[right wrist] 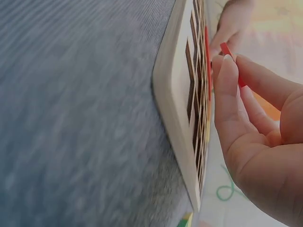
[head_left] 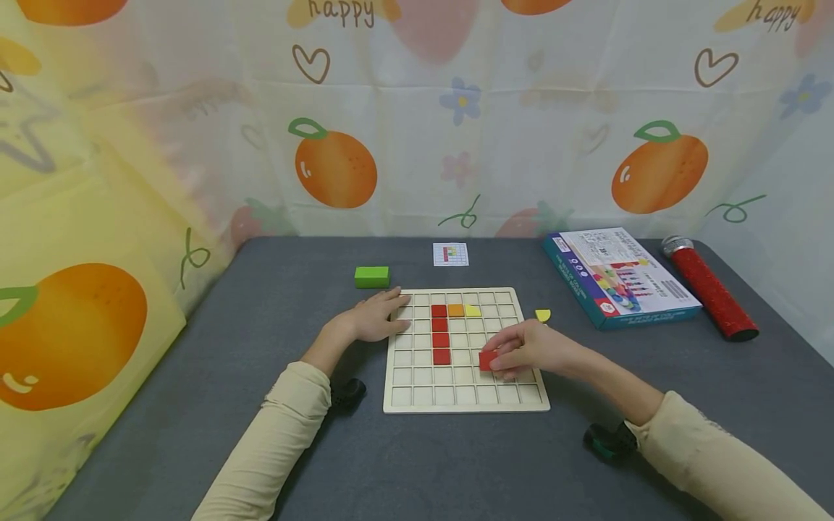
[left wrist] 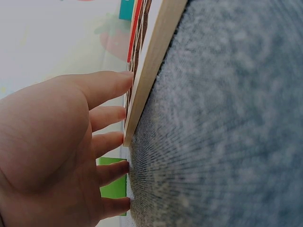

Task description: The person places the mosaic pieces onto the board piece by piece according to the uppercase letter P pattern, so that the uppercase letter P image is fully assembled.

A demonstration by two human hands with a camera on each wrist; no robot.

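A pale wooden grid board [head_left: 423, 396] lies on the dark table. Set in its cells are a column of red square tiles [head_left: 441, 340], an orange tile [head_left: 455, 310] and a yellow tile [head_left: 473, 311]. My right hand [head_left: 531, 349] pinches another red tile [head_left: 487, 360] between thumb and fingers over the board's right half; the right wrist view shows this tile [right wrist: 241, 78] tilted, just above the grid. My left hand [head_left: 374, 316] rests with spread fingers on the board's upper left edge, and the thumb [left wrist: 111, 87] touches the rim in the left wrist view.
Behind the left hand sits a green block [head_left: 372, 276]. A small printed pattern card [head_left: 451, 255] lies behind the board. To the right are a yellow rounded piece [head_left: 543, 315], a flat game box [head_left: 622, 278] and a red microphone [head_left: 710, 289].
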